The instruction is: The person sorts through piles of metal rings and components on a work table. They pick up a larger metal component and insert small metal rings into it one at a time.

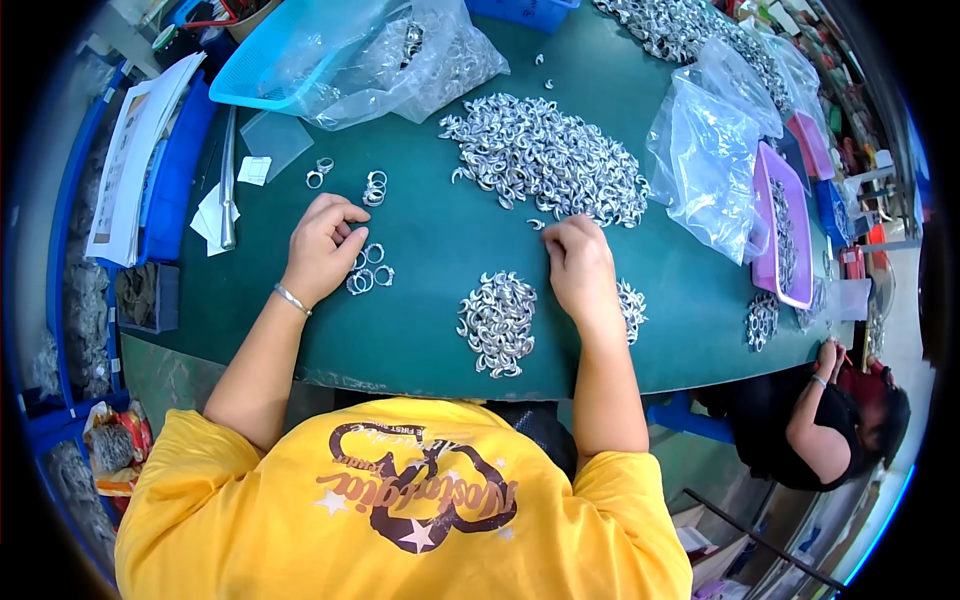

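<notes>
Shiny, curved metal crescents (497, 325) lie piled on the smooth green tabletop (425, 235), round silvery rings (361, 283) farther left. The left hand (326, 247) curls beside them; the right hand (582, 268) bends palm-down by a larger heap (545, 155); whether either grip holds anything, I cannot tell.

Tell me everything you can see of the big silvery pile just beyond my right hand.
The pile is a broad, loose heap of many small, silvery, curved pieces that look like metal. They overlap at all angles, shiny with darker gaps between. The heap lies directly on the green table, stretching from upper left to lower right in the view, with a few pieces straying at its edges. Your right hand is at its near edge; whether it touches any pieces is unclear.
</notes>
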`<act>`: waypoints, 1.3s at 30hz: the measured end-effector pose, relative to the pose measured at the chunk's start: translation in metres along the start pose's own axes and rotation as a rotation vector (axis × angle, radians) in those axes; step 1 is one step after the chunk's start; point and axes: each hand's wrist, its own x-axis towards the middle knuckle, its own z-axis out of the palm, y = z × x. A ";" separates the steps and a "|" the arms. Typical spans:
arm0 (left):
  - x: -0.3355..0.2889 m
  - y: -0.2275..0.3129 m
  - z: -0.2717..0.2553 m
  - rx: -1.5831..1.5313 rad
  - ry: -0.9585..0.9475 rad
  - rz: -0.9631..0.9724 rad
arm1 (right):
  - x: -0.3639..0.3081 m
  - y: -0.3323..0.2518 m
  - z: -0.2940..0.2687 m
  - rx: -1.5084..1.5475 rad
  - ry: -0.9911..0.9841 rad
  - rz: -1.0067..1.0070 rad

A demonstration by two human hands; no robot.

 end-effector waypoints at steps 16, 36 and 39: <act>-0.002 -0.006 -0.001 0.018 -0.001 -0.003 | -0.018 -0.007 -0.019 0.035 -0.042 0.085; -0.002 -0.002 -0.003 0.002 0.005 -0.021 | 0.005 -0.008 0.004 -0.043 -0.068 0.015; -0.001 -0.003 -0.003 0.018 -0.002 -0.030 | 0.000 -0.001 -0.007 0.070 -0.010 0.100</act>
